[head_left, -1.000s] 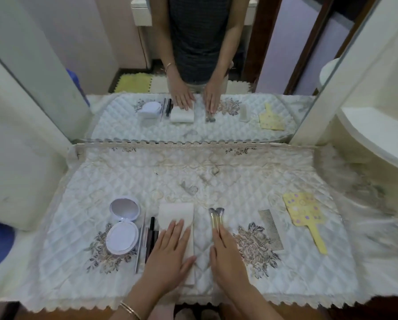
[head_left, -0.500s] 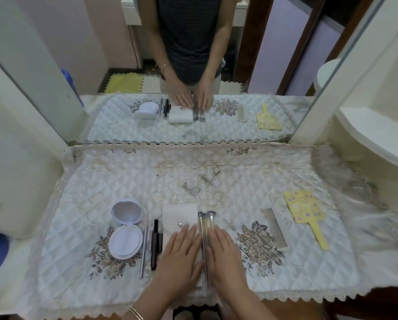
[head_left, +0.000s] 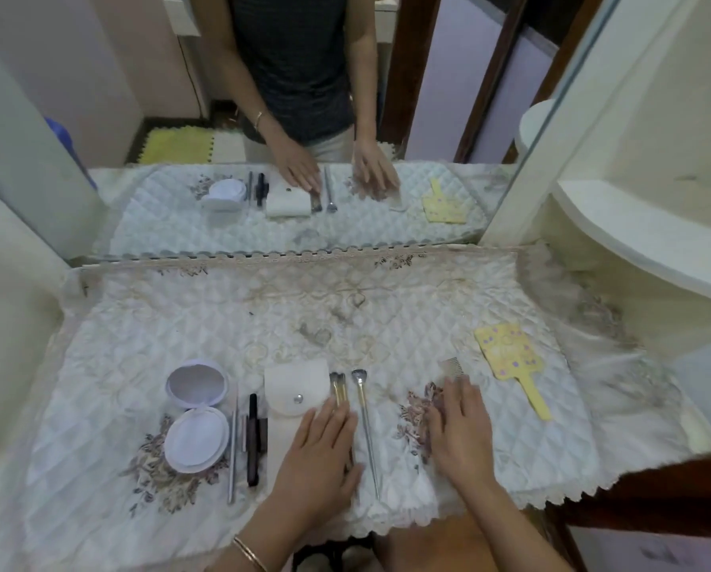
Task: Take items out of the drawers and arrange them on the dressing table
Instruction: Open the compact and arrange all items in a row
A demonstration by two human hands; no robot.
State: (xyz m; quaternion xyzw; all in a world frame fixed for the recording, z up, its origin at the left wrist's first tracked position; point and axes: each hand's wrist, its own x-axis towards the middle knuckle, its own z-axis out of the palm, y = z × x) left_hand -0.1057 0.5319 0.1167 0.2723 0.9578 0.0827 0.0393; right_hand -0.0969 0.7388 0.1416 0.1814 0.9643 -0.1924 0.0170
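Observation:
On the quilted white cloth [head_left: 263,315] of the dressing table lie an open white compact [head_left: 197,419], thin dark pencils [head_left: 254,439], a white snap pouch [head_left: 294,390], two short brushes [head_left: 338,388] and one long silver brush [head_left: 366,427]. My left hand [head_left: 318,456] lies flat over the pouch's lower edge and the short brushes' handles. My right hand [head_left: 461,431] lies flat with straight fingers on a comb [head_left: 453,365], covering most of it. A yellow hand mirror [head_left: 510,361] lies to the right.
A large mirror [head_left: 263,117] stands at the back and reflects the table and a person's torso and hands. White curved shelves [head_left: 634,241] rise on the right. The cloth's lace edge [head_left: 387,518] hangs over the front.
My right hand has moved right from the brushes onto the comb. One long brush now lies apart from the other two. My left hand has shifted right onto the short brushes.

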